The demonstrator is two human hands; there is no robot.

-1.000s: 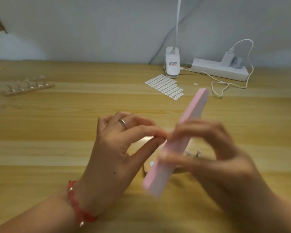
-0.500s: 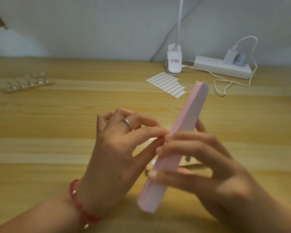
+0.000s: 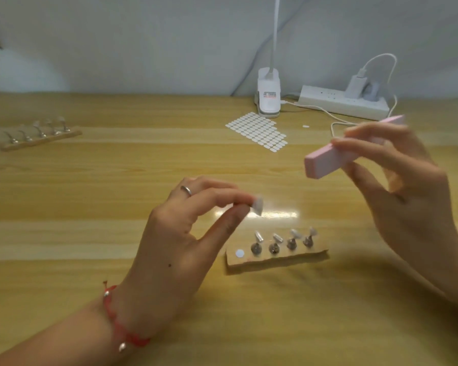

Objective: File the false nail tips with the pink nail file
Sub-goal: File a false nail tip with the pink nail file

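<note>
left grip (image 3: pixel 175 241) pinches tip (image 3: pixel 258 206), thumb against forefinger | right grip (image 3: pixel 402 186) clasps file (image 3: pixel 325 161), up-right of tip, apart | holder (image 3: pixel 296 260) on bench (image 3: pixel 90 207) just below tip, four more seated, one seat bare | tip likely light, thin, springy: pinch base, leave edge free | file stiff: hold mid-length

The right hand (image 3: pixel 407 196) has swung the pink nail file (image 3: pixel 336 157) up and away to the right, off the false nail tip (image 3: pixel 258 206) pinched by the left hand (image 3: pixel 185 233), uncovering the wooden nail stand (image 3: pixel 276 257) below.
</note>
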